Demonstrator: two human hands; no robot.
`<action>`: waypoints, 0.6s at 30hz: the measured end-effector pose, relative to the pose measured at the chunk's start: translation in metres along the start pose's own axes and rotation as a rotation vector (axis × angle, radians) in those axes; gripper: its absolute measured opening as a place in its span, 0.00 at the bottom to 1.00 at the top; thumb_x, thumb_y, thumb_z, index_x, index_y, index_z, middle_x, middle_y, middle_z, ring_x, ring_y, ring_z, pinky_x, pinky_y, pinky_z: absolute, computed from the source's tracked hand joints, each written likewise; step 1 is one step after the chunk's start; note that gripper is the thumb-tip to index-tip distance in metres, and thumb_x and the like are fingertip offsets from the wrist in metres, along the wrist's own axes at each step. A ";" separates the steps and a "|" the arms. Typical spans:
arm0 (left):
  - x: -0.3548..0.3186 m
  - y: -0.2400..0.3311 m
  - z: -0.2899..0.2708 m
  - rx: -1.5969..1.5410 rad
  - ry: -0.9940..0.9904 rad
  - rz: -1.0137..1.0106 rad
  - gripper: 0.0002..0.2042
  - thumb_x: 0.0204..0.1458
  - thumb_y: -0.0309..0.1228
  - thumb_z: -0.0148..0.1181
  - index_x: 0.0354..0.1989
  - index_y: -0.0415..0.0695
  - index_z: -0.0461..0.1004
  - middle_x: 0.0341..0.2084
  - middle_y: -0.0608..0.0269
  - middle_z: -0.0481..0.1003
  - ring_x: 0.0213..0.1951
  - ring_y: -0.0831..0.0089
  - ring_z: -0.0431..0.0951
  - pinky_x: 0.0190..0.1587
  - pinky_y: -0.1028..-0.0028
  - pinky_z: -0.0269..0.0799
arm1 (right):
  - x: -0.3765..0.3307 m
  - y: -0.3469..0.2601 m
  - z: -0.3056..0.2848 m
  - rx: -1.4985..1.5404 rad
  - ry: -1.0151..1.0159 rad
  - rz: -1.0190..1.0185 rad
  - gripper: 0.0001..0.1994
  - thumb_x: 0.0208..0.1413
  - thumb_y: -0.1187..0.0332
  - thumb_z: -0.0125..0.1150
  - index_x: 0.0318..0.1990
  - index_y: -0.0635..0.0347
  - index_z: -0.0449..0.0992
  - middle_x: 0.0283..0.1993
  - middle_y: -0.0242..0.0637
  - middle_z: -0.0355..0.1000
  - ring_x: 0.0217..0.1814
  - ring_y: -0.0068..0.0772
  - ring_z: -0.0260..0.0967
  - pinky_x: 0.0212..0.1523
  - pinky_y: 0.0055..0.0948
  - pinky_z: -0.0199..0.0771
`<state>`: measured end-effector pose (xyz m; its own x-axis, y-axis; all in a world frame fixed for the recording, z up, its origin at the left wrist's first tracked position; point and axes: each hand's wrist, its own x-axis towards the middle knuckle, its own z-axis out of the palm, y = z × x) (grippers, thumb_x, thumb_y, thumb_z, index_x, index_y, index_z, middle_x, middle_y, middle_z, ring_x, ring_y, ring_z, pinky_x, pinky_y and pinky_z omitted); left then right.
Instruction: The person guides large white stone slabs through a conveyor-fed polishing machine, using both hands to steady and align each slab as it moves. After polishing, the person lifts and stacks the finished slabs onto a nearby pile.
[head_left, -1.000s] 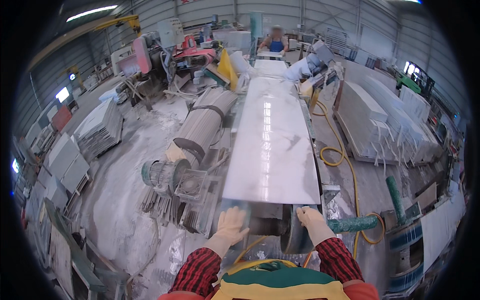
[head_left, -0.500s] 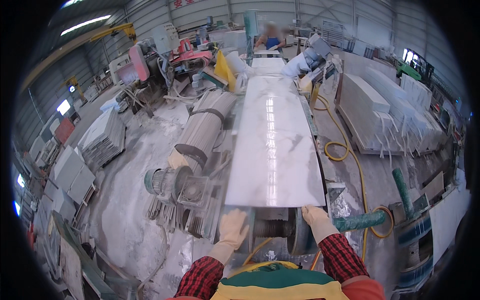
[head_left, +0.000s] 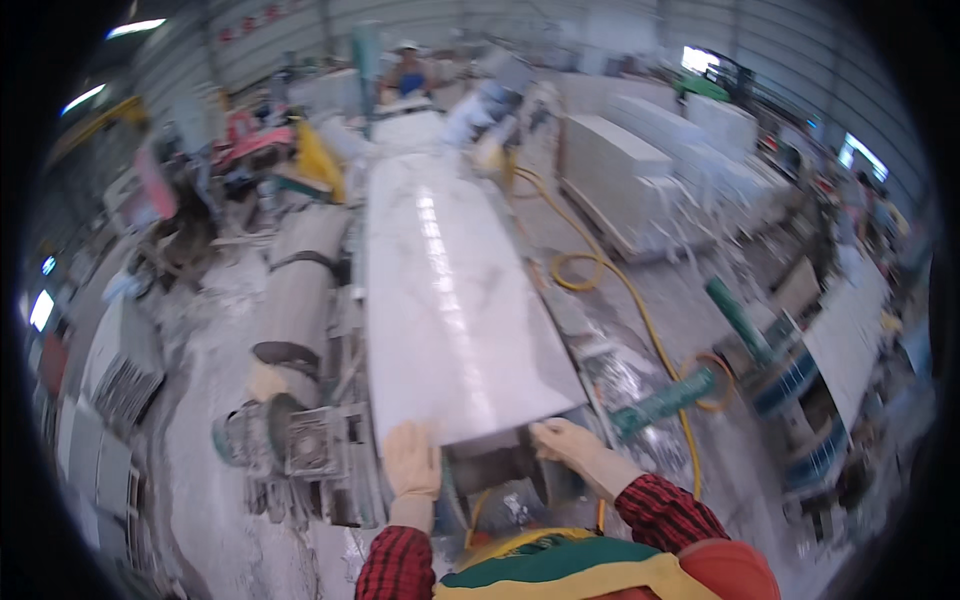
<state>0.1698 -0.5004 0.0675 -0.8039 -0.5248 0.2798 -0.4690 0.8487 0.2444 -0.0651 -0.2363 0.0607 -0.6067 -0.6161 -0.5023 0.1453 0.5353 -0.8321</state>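
A long polished white stone slab [head_left: 465, 330] lies on a roller conveyor, its near end in front of me. My left hand [head_left: 412, 462], in a pale rubber glove, is at the slab's near left corner, with the fingers together over the edge; motion blur softens its outline. At the near edge towards the right corner, my right hand [head_left: 578, 450], gloved alike, has its fingers curled around the stone. The undersides of both grips are hidden. Below the slab's end shows a dark roller [head_left: 490, 470].
Left of the conveyor stand a motor [head_left: 245, 435] and a long wrapped bundle [head_left: 300, 260]. A green pipe [head_left: 660, 402] juts out on the right, beside a yellow hose [head_left: 640, 300]. Stone blocks [head_left: 615, 180] are stacked beyond. Another person [head_left: 407, 75] stands at the conveyor's far end.
My left hand has moved from beside the slab onto its near left corner. My right hand stays at the near edge. The whole view has turned to the right.
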 end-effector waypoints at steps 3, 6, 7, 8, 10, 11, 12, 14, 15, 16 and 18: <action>-0.012 -0.018 0.026 0.036 0.164 0.069 0.26 0.64 0.39 0.66 0.69 0.42 0.77 0.69 0.38 0.74 0.72 0.35 0.70 0.78 0.39 0.59 | -0.044 -0.039 0.046 0.223 -0.135 0.007 0.27 0.77 0.42 0.63 0.58 0.60 0.85 0.46 0.40 0.88 0.44 0.32 0.83 0.50 0.32 0.84; -0.015 -0.019 0.012 0.021 0.090 0.102 0.27 0.69 0.35 0.63 0.74 0.41 0.74 0.74 0.35 0.71 0.76 0.35 0.67 0.81 0.41 0.56 | 0.007 0.044 0.096 0.908 -0.502 -0.110 0.30 0.77 0.48 0.64 0.72 0.62 0.75 0.66 0.48 0.83 0.64 0.39 0.83 0.69 0.38 0.83; -0.015 -0.023 0.013 0.041 0.088 0.125 0.27 0.69 0.35 0.62 0.75 0.40 0.74 0.74 0.35 0.71 0.76 0.34 0.67 0.81 0.40 0.56 | 0.025 0.063 0.117 1.130 -0.568 -0.119 0.30 0.77 0.50 0.65 0.74 0.62 0.72 0.71 0.48 0.78 0.69 0.41 0.80 0.73 0.39 0.81; -0.016 -0.024 0.017 0.059 0.090 0.138 0.27 0.69 0.35 0.62 0.75 0.39 0.73 0.74 0.35 0.71 0.76 0.34 0.67 0.81 0.40 0.56 | 0.041 0.071 0.132 1.344 -0.642 -0.137 0.30 0.77 0.53 0.66 0.76 0.62 0.70 0.77 0.49 0.74 0.75 0.42 0.77 0.77 0.40 0.78; -0.022 -0.032 0.018 0.097 0.105 0.128 0.27 0.70 0.34 0.62 0.75 0.39 0.73 0.74 0.34 0.71 0.76 0.34 0.68 0.80 0.40 0.56 | 0.039 0.020 0.157 1.255 -0.312 0.000 0.30 0.76 0.55 0.67 0.77 0.62 0.70 0.78 0.48 0.73 0.77 0.44 0.75 0.78 0.41 0.77; -0.024 -0.033 0.017 0.101 0.111 0.140 0.26 0.71 0.34 0.61 0.75 0.39 0.73 0.74 0.34 0.72 0.75 0.34 0.68 0.80 0.40 0.57 | 0.037 -0.006 0.166 1.199 -0.150 0.077 0.30 0.76 0.56 0.68 0.77 0.62 0.70 0.78 0.47 0.72 0.78 0.45 0.73 0.79 0.42 0.76; -0.024 -0.033 0.016 0.103 0.119 0.154 0.26 0.71 0.34 0.61 0.75 0.39 0.73 0.74 0.34 0.72 0.75 0.34 0.68 0.80 0.40 0.57 | 0.045 -0.020 0.174 1.270 -0.048 0.091 0.32 0.74 0.56 0.69 0.77 0.63 0.69 0.78 0.48 0.72 0.78 0.45 0.74 0.78 0.44 0.77; -0.025 -0.034 0.018 0.091 0.154 0.187 0.25 0.72 0.35 0.59 0.75 0.39 0.74 0.73 0.34 0.73 0.75 0.34 0.69 0.80 0.41 0.57 | 0.063 -0.040 0.191 1.380 0.139 0.118 0.34 0.72 0.56 0.72 0.78 0.63 0.69 0.78 0.49 0.72 0.76 0.47 0.74 0.74 0.49 0.79; -0.026 -0.033 0.020 0.085 0.173 0.196 0.24 0.73 0.35 0.59 0.74 0.39 0.74 0.72 0.34 0.73 0.74 0.34 0.69 0.80 0.41 0.57 | 0.070 -0.039 0.191 1.431 0.161 0.139 0.32 0.71 0.59 0.73 0.76 0.64 0.71 0.75 0.48 0.74 0.73 0.46 0.77 0.71 0.48 0.82; -0.027 -0.031 0.020 0.096 0.161 0.194 0.24 0.73 0.35 0.59 0.74 0.39 0.74 0.72 0.34 0.73 0.74 0.34 0.69 0.80 0.41 0.58 | 0.081 -0.032 0.192 1.472 0.176 0.163 0.30 0.70 0.61 0.75 0.74 0.64 0.73 0.72 0.47 0.76 0.70 0.45 0.79 0.67 0.48 0.85; -0.027 -0.027 0.019 0.135 0.136 0.165 0.24 0.73 0.36 0.59 0.74 0.39 0.75 0.72 0.34 0.73 0.74 0.34 0.69 0.79 0.42 0.58 | 0.082 -0.032 0.192 1.545 0.224 0.144 0.29 0.69 0.67 0.74 0.74 0.63 0.73 0.71 0.47 0.77 0.69 0.49 0.80 0.66 0.52 0.87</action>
<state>0.1974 -0.5080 0.0362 -0.8213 -0.3742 0.4306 -0.3872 0.9200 0.0610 0.0304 -0.4151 0.0014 -0.5964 -0.4436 -0.6689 0.7545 -0.5943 -0.2786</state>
